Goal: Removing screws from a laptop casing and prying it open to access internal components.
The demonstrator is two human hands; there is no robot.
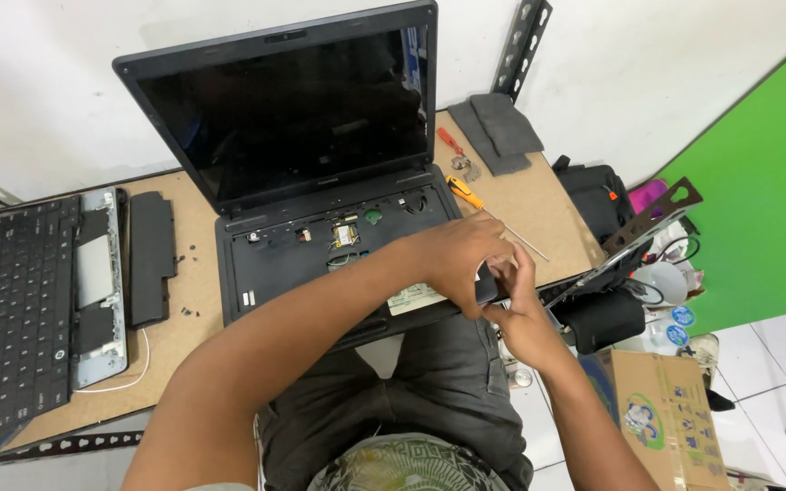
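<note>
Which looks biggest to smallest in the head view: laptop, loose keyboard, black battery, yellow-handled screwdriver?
1. Laptop
2. Loose keyboard
3. Black battery
4. Yellow-handled screwdriver

The battery and screwdriver look similar in length, but the battery is far wider.

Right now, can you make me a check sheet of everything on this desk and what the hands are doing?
Surface: brown particle-board desk, against a white wall.
Job's things: open black laptop, keyboard removed, inner boards showing.
Clutter: detached black keyboard on a silver panel at left; long black battery pack; orange-handled screwdriver; small red-handled tool; folded grey cloth.
Hands: left hand and right hand both grip the laptop base's front right corner.
Cables: thin white cable by the silver panel.
Surroundings: green board, brown cardboard box, black bag, tiled floor.
</note>
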